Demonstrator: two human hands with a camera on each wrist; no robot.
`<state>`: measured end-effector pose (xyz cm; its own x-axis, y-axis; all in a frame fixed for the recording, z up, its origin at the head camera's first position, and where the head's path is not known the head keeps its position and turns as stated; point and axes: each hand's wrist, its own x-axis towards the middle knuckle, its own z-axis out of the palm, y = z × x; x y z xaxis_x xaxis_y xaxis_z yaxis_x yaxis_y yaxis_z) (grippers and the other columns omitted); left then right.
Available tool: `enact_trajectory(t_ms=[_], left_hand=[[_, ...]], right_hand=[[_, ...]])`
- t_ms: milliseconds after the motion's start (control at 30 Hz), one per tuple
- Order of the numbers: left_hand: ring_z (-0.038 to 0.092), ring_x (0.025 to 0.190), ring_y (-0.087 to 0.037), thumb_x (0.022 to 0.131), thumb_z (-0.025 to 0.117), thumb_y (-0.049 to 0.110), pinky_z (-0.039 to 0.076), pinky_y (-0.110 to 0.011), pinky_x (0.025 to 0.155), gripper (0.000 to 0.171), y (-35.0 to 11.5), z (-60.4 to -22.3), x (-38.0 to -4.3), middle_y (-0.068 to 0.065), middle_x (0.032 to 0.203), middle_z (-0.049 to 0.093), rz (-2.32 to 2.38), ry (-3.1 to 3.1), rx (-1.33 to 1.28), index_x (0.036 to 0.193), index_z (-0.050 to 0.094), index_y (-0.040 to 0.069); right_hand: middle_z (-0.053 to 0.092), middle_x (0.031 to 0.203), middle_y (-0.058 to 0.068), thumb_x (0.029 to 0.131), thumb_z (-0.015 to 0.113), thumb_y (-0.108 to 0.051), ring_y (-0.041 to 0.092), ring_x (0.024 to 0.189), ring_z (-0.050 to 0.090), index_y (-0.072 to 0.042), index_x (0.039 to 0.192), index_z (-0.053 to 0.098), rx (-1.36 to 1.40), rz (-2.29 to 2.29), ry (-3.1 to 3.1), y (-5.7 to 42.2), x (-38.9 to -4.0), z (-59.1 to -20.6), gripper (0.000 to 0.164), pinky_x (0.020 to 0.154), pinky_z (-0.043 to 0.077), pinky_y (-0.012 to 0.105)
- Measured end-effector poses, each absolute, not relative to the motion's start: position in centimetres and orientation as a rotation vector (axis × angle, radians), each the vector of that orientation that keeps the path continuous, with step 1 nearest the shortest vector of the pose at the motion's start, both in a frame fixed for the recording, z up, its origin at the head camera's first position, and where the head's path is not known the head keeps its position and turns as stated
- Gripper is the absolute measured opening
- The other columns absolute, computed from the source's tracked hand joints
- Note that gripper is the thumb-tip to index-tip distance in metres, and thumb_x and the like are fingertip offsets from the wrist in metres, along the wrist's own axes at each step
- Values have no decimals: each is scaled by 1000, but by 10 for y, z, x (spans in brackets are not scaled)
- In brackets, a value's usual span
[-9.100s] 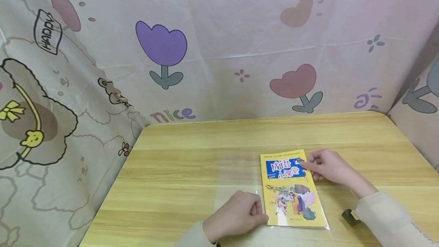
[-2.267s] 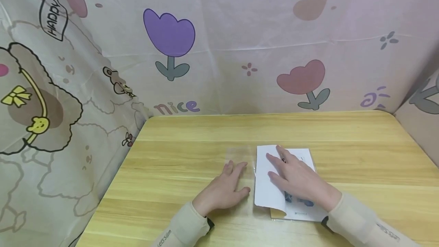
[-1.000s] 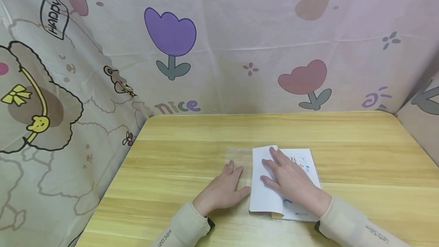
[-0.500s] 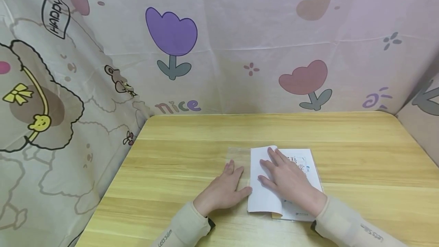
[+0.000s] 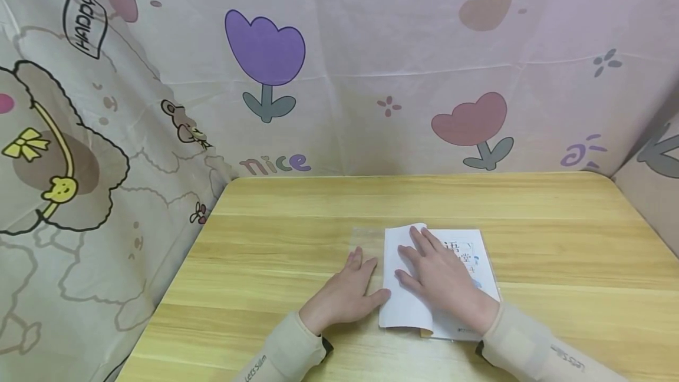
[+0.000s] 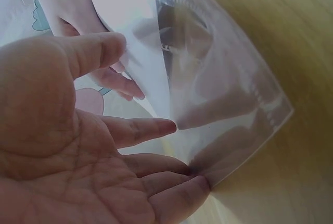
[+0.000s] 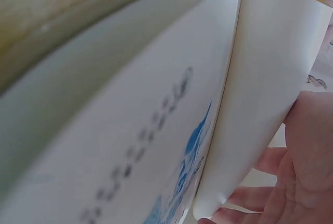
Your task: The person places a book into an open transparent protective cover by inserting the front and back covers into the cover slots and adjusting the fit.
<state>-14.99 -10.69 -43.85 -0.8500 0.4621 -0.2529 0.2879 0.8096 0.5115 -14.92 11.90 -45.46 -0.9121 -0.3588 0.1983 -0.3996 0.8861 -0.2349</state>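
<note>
We see both forearms reaching in over the near edge of the tabletop (image 5: 297, 205), palms down. Our left hand (image 5: 345, 296) lies flat with its fingers straight and slightly spread, pressing on the clear sleeve (image 5: 366, 240) just left of the book (image 5: 467, 252). Our right hand (image 5: 442, 282) rests flat on the turned white cover (image 5: 398, 299), fingers straight and fanned; neither hand has a grip closed on anything.

We count one book, one sleeve and two hands. The book lies open near the tabletop's middle, toward the near edge, showing a white page with blue print and a thin yellow edge at the bottom. The sleeve is transparent, with a seamed edge showing in the left wrist view (image 6: 250, 104).
</note>
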Motion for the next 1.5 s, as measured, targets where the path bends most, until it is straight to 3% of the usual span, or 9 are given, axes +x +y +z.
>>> enact_trajectory(t_ms=[133, 333, 567, 800, 933, 1033, 1200, 1400, 1500], left_hand=[[24, 163, -47, 107, 57, 50, 36, -62, 127, 74, -107, -439, -150, -35, 173, 20, 637, 2639, 584, 162, 44, 3], [24, 164, -45, 105, 60, 36, 33, -59, 130, 68, -109, -439, -148, -33, 174, 20, 579, 2659, 617, 163, 43, 5], [25, 164, -44, 104, 63, 37, 36, -60, 128, 70, -111, -440, -147, -31, 175, 22, 551, 2675, 622, 165, 42, 9], [28, 163, -44, 104, 63, 36, 36, -61, 127, 69, -112, -438, -146, -31, 174, 25, 569, 2683, 630, 164, 43, 9], [29, 162, -45, 103, 65, 37, 38, -63, 126, 70, -112, -437, -147, -31, 173, 26, 575, 2693, 625, 164, 44, 10], [30, 162, -45, 102, 66, 37, 38, -63, 125, 71, -113, -437, -148, -31, 173, 27, 589, 2691, 624, 164, 44, 9], [34, 161, -43, 98, 73, 35, 39, -61, 126, 73, -120, -439, -153, -28, 172, 32, 628, 2678, 652, 161, 48, 8], [38, 161, -38, 91, 83, 37, 39, -61, 126, 80, -129, -442, -158, -21, 172, 38, 662, 2654, 681, 159, 51, 12], [33, 162, -40, 88, 87, 40, 37, -62, 127, 85, -132, -442, -158, -20, 174, 35, 652, 2650, 686, 160, 51, 14]], right_hand=[[50, 162, 27, 102, 70, -43, 49, 151, 47, -10, 138, 72, 585, 398, -2887, 116, -149, -455, 49, 108, 54, 66], [52, 161, 26, 105, 67, -41, 47, 150, 49, -10, 137, 73, 595, 400, -2842, 111, -150, -457, 46, 109, 54, 63], [47, 165, 27, 106, 66, -39, 48, 154, 44, -6, 141, 70, 638, 494, -2859, 103, -150, -456, 48, 115, 49, 64], [20, 176, 28, 109, 62, -40, 48, 163, 24, -2, 158, 51, 678, 748, -2981, 111, -149, -450, 63, 127, 34, 60], [10, 177, 29, 110, 60, -43, 46, 160, 31, 2, 165, 36, 736, 856, -3045, 125, -150, -442, 75, 125, 38, 57], [10, 177, 29, 108, 62, -50, 46, 157, 38, 4, 166, 30, 816, 899, -3082, 137, -150, -437, 85, 123, 40, 56], [11, 178, 25, 100, 71, -55, 46, 159, 34, 0, 168, 27, 891, 997, -3145, 156, -152, -432, 98, 126, 35, 60], [21, 175, 29, 95, 79, -52, 49, 156, 39, 1, 168, 30, 935, 1012, -3128, 166, -155, -434, 103, 124, 36, 64], [23, 175, 29, 95, 78, -53, 50, 156, 38, 1, 167, 31, 941, 1015, -3117, 167, -155, -436, 102, 123, 36, 66]])
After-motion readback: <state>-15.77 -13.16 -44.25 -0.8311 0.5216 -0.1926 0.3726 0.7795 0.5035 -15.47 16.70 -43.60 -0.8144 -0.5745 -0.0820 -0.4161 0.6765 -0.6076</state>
